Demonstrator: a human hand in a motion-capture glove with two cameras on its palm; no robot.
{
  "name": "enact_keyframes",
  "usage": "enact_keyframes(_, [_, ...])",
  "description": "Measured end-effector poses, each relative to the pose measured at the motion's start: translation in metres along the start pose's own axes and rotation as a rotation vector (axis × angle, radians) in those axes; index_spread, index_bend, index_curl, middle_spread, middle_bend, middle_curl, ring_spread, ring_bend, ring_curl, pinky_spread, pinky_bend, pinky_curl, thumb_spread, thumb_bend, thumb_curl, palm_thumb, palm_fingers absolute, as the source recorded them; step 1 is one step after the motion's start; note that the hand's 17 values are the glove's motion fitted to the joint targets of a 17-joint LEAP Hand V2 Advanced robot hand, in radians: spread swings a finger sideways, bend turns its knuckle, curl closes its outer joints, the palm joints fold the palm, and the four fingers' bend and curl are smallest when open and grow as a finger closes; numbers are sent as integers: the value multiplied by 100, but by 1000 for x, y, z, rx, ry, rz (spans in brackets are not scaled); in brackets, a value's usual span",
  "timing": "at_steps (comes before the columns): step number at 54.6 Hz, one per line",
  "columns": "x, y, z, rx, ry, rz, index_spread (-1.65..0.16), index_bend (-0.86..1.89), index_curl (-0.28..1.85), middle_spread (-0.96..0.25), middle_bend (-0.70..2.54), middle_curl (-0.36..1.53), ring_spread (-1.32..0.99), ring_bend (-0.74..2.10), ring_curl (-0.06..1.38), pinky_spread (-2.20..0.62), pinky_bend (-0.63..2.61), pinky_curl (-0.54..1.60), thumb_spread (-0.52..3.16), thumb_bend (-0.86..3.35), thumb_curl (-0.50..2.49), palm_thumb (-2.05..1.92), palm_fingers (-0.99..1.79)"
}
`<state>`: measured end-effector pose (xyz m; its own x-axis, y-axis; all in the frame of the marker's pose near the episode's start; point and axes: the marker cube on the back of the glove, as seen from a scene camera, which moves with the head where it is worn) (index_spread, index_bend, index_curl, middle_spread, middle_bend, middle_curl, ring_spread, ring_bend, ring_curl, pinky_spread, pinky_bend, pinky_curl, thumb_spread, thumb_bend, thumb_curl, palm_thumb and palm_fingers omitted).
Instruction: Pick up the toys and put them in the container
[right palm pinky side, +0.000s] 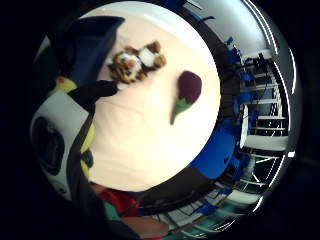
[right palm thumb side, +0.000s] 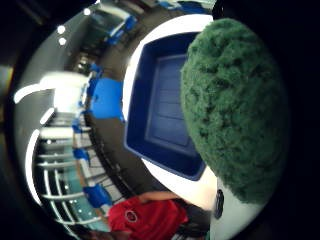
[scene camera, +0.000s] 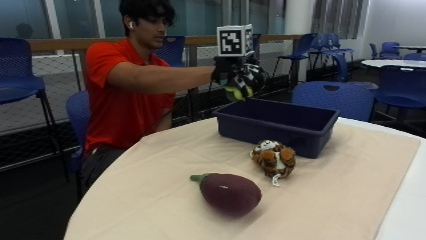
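In the outside view my gloved right hand (scene camera: 234, 74) is raised over the near-left corner of the blue container (scene camera: 279, 125) and grips a green and yellow plush toy (scene camera: 239, 91). The thumb side palm view shows that toy's fuzzy green surface (right palm thumb side: 235, 110) close to the palm, with the container's inside (right palm thumb side: 165, 105) below it holding nothing that I can see. A striped tiger plush (scene camera: 273, 157) lies on the beige tablecloth right against the container's front wall. A purple eggplant plush (scene camera: 229, 192) lies nearer the table's front edge. The little finger side palm view shows the tiger (right palm pinky side: 135, 61) and the eggplant (right palm pinky side: 189, 87).
The round table (scene camera: 346, 200) carries a beige cloth. Blue chairs (scene camera: 333, 97) stand behind the container and another (scene camera: 20, 70) at the far left. A railing with mesh runs behind the person.
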<state>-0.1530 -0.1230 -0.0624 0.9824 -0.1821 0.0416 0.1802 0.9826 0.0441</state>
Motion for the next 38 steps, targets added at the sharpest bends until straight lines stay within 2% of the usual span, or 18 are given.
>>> enact_keyframes(14, [-87, -52, 13, 14, -67, -74, -46, 19, 46, -48, 47, 58, -60, 79, 47, -43, 99, 35, 72, 19, 84, 73, 84])
enact_keyframes(20, [-92, -56, 27, -81, -30, -158, -48, 19, 51, -49, 44, 60, -60, 77, 48, -41, 100, 36, 73, 17, 87, 71, 78])
enact_keyframes(21, [-94, -56, 29, -108, -50, -151, -48, 18, 51, -48, 43, 61, -61, 77, 48, -40, 101, 36, 73, 16, 87, 71, 75])
enact_keyframes(23, [-96, -55, 32, -162, -79, -141, -47, 13, 51, -46, 38, 60, -60, 75, 49, -34, 101, 37, 80, 14, 85, 66, 51])
enact_keyframes(26, [-88, -53, 38, -215, -77, -161, -43, 5, 49, -37, 22, 56, -45, 68, 50, -20, 113, 43, 97, -3, 74, 39, 5])
enact_keyframes(28, [-79, -53, 40, -219, -84, -162, -41, 4, 47, -31, 20, 55, -36, 62, 49, -14, 120, 44, 102, -7, 69, 30, -10])
enact_keyframes(32, [-59, -55, 39, -178, -179, -121, -37, 2, 37, -22, 17, 51, -23, 42, 40, -4, 127, 41, 104, -13, 60, 9, -26])
enact_keyframes(38, [10, -62, 33, -27, -399, 20, -35, 8, 31, -13, 15, 47, -11, 33, 35, 5, 123, 39, 101, -12, 49, -11, -25])
